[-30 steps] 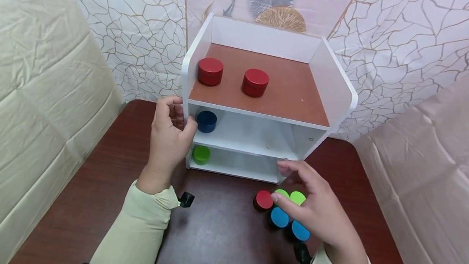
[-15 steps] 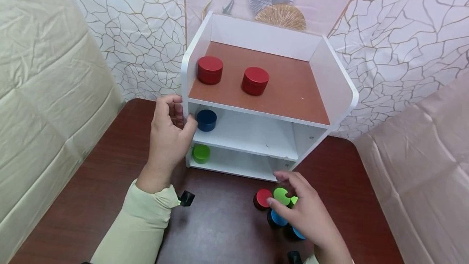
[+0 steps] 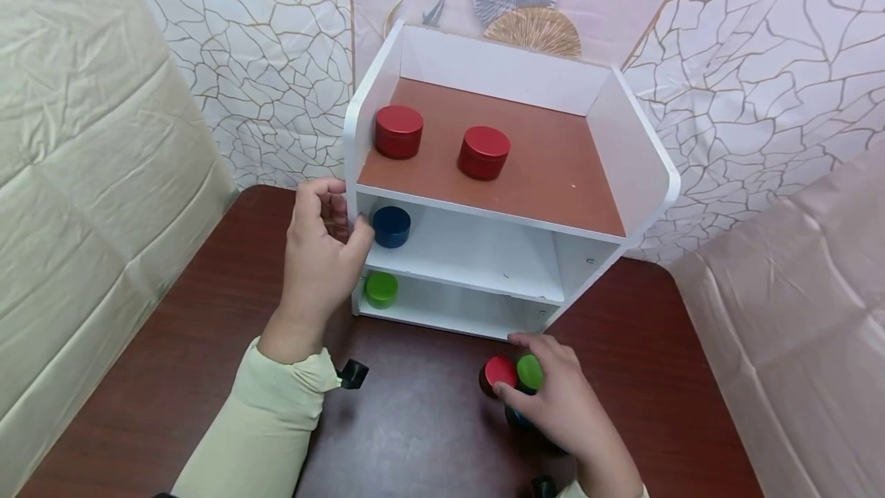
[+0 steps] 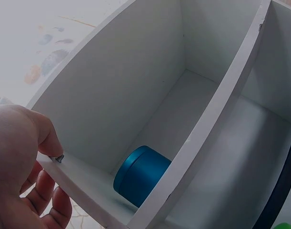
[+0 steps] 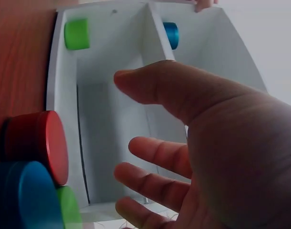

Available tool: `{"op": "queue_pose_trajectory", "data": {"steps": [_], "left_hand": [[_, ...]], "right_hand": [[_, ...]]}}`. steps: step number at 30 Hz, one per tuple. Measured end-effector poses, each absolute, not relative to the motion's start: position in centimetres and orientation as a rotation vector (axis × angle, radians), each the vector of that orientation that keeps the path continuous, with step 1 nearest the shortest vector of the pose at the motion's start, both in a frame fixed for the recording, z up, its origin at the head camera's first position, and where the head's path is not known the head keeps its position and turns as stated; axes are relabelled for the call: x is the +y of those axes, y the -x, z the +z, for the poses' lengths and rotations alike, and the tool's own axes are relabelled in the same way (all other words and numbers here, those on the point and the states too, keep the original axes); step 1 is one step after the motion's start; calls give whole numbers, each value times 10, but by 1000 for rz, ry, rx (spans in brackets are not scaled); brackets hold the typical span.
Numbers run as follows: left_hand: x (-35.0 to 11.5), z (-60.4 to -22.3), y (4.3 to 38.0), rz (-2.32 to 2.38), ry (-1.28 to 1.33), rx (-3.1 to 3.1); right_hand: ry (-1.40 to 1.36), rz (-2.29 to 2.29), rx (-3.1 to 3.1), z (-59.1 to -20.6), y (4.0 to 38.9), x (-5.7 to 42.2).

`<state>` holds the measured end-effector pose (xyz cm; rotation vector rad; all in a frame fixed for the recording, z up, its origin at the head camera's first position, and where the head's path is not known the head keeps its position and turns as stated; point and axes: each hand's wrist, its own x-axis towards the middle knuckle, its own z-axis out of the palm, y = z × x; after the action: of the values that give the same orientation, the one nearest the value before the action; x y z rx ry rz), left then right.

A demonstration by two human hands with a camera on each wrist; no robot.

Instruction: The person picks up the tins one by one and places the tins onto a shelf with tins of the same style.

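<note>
My left hand [image 3: 314, 267] grips the left side panel of a white shelf unit [image 3: 553, 160], thumb inside and fingers outside. Beside that thumb, a blue round tin [image 3: 391, 227] sits on the middle shelf; a green tin [image 3: 381, 290] is below it. Two red lidded tins, one at the left [image 3: 398, 132] and another red tin [image 3: 484, 153] nearer the middle, stand on the brown top. My right hand [image 3: 563, 398] hovers with spread, relaxed fingers over a cluster on the table: a red tin [image 3: 499, 373], a green tin [image 3: 530, 372] and a blue tin [image 5: 35, 195], partly hidden by the hand.
The dark wooden table [image 3: 415, 398] carries the shelf unit near its back edge. Cream cloth [image 3: 90, 144] hangs at the left and pinkish cloth [image 3: 795, 290] at the right. A patterned backdrop [image 3: 276, 44] rises behind the unit.
My right hand has moved down and slightly left over the table tins, covering more of the green and blue ones. My left hand keeps its hold on the side panel.
</note>
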<state>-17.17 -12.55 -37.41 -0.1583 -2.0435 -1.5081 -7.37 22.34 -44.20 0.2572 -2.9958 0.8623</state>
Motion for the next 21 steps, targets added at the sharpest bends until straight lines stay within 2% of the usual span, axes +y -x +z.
{"op": "queue_pose_trajectory", "data": {"steps": [21], "left_hand": [[-126, -375, 172, -1510, 164, -2043]], "right_hand": [[-163, 670, -3088, -465, 80, 222]]}}
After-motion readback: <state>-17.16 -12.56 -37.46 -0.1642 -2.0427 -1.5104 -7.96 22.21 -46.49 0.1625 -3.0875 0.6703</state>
